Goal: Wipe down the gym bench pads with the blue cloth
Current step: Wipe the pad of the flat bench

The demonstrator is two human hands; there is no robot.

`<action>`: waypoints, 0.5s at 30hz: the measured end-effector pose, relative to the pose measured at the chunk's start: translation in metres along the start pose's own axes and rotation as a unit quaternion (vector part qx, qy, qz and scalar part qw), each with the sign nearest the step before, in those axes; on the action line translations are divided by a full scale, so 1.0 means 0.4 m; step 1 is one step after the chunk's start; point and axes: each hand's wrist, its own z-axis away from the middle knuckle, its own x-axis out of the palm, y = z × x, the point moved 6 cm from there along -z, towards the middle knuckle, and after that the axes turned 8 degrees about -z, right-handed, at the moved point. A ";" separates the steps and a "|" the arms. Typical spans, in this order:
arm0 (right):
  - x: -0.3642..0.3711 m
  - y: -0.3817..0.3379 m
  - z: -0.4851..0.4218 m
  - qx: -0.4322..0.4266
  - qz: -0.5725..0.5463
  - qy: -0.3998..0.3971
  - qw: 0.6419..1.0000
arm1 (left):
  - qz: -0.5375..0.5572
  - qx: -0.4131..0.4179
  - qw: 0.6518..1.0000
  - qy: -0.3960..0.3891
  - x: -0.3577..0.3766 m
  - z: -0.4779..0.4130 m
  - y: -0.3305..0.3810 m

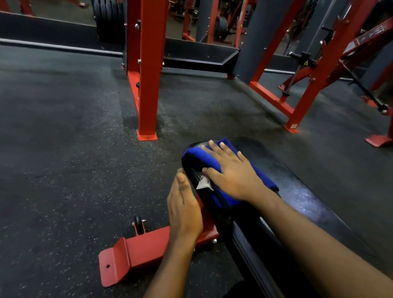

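A black gym bench pad [294, 189] runs from the lower right toward the middle of the view. The blue cloth [202, 156] lies over its far left end and hangs a little down the side. My right hand [231, 173] lies flat on the cloth with straight, spread fingers, pressing it onto the pad. My left hand [185, 207] is beside the pad's left edge, fingers straight and together, its fingertips at the pad's side; I cannot tell if it touches. A small white tag shows at the pad's edge under my right thumb.
The bench's red foot [131, 254] with a small black wheel [138, 224] sticks out to the left on the dark rubber floor. A red rack post [151, 65] stands ahead; more red machine frames [315, 77] stand at the right, weight plates [109, 10] behind.
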 end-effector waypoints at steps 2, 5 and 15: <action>-0.002 -0.006 -0.055 0.008 -0.001 -0.001 1.000 | -0.010 -0.004 1.000 -0.007 0.022 -0.008 0.008; -0.015 0.018 -0.147 0.046 -0.006 0.000 0.999 | -0.034 -0.032 0.998 -0.038 0.064 -0.029 0.025; -0.108 0.345 -0.096 0.114 -0.061 0.014 0.991 | -0.058 -0.120 0.991 -0.014 0.113 -0.035 0.059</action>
